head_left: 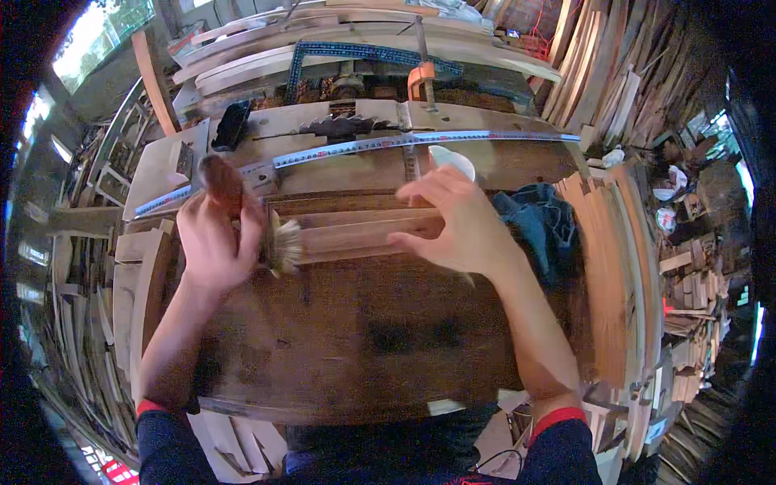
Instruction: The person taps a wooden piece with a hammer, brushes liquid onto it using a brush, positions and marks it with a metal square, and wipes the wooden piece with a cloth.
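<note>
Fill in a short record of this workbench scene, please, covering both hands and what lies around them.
Left hand: gripping a brush
Right hand: open, thumb and fingers apart; contact with the wood unclear
Between hands: pale wooden piece, lying crosswise
Beyond: white cup, measuring strip, orange clamp
To the right: crumpled blue cloth, long wood strips

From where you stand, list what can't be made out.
All in the head view:
- Lower part of the white container: behind the right hand.
- Right end of the wooden strip: same hand.
- Tips of the brush bristles: blurred.
- Finest marks of the measuring tape: too small.
- Anything under the blue cloth: covered.
</note>
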`<action>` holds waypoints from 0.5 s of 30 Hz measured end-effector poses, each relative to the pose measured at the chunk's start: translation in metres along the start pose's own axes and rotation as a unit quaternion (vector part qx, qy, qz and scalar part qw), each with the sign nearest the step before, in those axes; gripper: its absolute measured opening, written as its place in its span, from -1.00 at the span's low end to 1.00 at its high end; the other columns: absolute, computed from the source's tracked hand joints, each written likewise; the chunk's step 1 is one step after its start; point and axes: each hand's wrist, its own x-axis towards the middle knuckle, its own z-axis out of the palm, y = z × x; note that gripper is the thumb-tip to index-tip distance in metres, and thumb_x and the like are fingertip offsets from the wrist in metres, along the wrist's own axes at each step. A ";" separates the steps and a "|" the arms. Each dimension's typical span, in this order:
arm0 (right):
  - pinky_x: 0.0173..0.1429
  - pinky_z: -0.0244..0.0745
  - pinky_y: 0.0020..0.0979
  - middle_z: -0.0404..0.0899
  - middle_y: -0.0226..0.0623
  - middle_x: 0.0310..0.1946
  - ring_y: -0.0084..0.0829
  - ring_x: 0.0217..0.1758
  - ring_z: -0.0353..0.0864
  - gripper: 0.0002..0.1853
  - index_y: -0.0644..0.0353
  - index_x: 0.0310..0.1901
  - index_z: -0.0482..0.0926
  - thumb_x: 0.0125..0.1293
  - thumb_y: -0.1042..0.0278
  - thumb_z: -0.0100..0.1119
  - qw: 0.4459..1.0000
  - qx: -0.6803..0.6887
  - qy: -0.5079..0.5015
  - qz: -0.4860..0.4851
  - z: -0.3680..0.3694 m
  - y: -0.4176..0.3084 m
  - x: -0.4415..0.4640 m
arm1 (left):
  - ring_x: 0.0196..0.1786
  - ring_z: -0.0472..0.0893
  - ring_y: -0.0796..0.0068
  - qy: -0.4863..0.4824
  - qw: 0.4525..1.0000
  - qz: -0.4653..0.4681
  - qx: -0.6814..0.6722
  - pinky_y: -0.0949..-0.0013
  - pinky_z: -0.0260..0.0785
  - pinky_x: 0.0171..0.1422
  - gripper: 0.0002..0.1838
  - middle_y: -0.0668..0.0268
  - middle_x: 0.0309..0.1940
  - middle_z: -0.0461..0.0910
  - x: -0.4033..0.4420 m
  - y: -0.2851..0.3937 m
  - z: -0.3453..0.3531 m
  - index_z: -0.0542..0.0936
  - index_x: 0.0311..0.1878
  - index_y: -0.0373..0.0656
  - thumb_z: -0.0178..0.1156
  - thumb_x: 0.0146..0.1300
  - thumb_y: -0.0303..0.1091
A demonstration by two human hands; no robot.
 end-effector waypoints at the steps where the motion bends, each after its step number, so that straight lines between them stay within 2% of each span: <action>1: -0.01 0.60 -0.24 0.66 -0.21 -0.25 -0.18 -0.19 0.68 -0.53 0.18 -0.09 0.68 0.05 0.10 0.62 0.997 0.030 -0.057 0.049 0.001 0.005 -0.003 | -0.54 0.57 0.07 -0.011 0.999 0.021 0.035 0.13 0.46 -0.33 -0.90 0.13 -0.54 0.56 0.004 0.001 -0.003 0.54 -0.29 -0.24 0.16 0.29 -0.40; 2: -0.01 0.60 -0.24 0.66 -0.20 -0.26 -0.17 -0.19 0.68 -0.53 0.20 -0.13 0.68 0.03 0.09 0.63 0.987 0.060 -0.114 0.098 0.003 0.008 -0.004 | -0.55 0.57 0.07 -0.036 0.999 0.005 0.034 0.12 0.46 -0.34 -0.91 0.15 -0.56 0.56 0.006 0.007 -0.004 0.54 -0.28 -0.23 0.15 0.29 -0.41; 3: 0.00 0.60 -0.19 0.66 -0.17 -0.27 -0.12 -0.18 0.68 -0.56 0.19 -0.17 0.67 0.04 0.07 0.60 0.989 0.065 -0.109 0.080 0.004 0.008 -0.004 | -0.57 0.58 0.06 -0.060 0.998 -0.012 0.034 0.11 0.46 -0.36 -0.91 0.16 -0.59 0.56 0.006 0.010 -0.005 0.55 -0.27 -0.23 0.15 0.30 -0.42; 5: 0.00 0.59 -0.08 0.65 -0.11 -0.28 -0.02 -0.14 0.67 -0.59 0.17 -0.26 0.65 0.05 0.03 0.55 0.991 0.075 -0.099 0.044 0.005 0.006 -0.004 | -0.50 0.62 0.09 -0.053 0.997 -0.031 -0.050 0.12 0.51 -0.28 -0.89 0.16 -0.53 0.58 -0.012 0.003 0.015 0.54 -0.21 -0.24 0.14 0.32 -0.40; 6: 0.01 0.59 -0.08 0.65 -0.11 -0.29 -0.02 -0.14 0.67 -0.61 0.17 -0.27 0.65 0.04 0.06 0.55 0.991 0.074 -0.100 0.039 0.007 0.008 -0.005 | -0.49 0.62 0.11 -0.026 0.991 -0.031 -0.129 0.12 0.51 -0.26 -0.88 0.18 -0.51 0.58 -0.024 -0.004 0.034 0.54 -0.18 -0.24 0.14 0.33 -0.39; 8: 0.02 0.59 -0.08 0.65 -0.11 -0.30 -0.01 -0.13 0.67 -0.64 0.18 -0.29 0.65 0.01 0.12 0.55 0.992 0.074 -0.098 0.029 0.014 0.013 -0.008 | -0.39 0.61 0.14 -0.086 0.941 -0.147 -0.293 0.09 0.49 -0.20 -0.86 0.23 -0.40 0.58 -0.032 0.004 0.036 0.52 -0.10 -0.25 0.09 0.39 -0.39; 10: 0.02 0.59 -0.08 0.65 -0.12 -0.32 -0.01 -0.12 0.68 -0.66 0.18 -0.30 0.66 -0.01 0.16 0.55 0.990 0.078 -0.108 0.035 0.013 0.010 -0.006 | -0.35 0.61 0.13 -0.033 0.969 -0.091 -0.225 0.06 0.49 -0.17 -0.87 0.26 -0.38 0.57 -0.033 0.007 0.043 0.52 -0.13 -0.24 0.09 0.40 -0.38; 13: 0.01 0.59 -0.09 0.65 -0.12 -0.31 -0.03 -0.12 0.68 -0.65 0.19 -0.29 0.67 -0.02 0.16 0.55 0.989 0.086 -0.118 0.038 0.012 0.013 -0.006 | -0.33 0.63 0.00 -0.063 0.949 -0.177 -0.252 0.02 0.47 -0.19 -0.87 0.13 -0.44 0.57 -0.020 0.011 0.039 0.51 -0.16 -0.22 0.12 0.40 -0.36; 14: 0.01 0.59 -0.09 0.65 -0.12 -0.31 -0.03 -0.12 0.68 -0.64 0.19 -0.28 0.67 -0.02 0.15 0.56 0.988 0.089 -0.121 0.038 0.012 0.014 -0.006 | -0.35 0.64 -0.02 -0.083 0.958 -0.169 -0.216 0.01 0.47 -0.21 -0.87 0.11 -0.46 0.57 -0.020 -0.005 0.035 0.51 -0.14 -0.21 0.11 0.40 -0.35; 15: 0.00 0.59 -0.09 0.65 -0.12 -0.31 -0.03 -0.13 0.68 -0.64 0.19 -0.28 0.68 -0.02 0.14 0.57 0.987 0.084 -0.128 0.046 0.010 0.014 -0.006 | -0.36 0.64 -0.06 -0.113 0.979 -0.110 -0.133 0.02 0.47 -0.24 -0.84 0.10 -0.48 0.59 -0.005 0.000 0.019 0.50 -0.08 -0.18 0.12 0.40 -0.31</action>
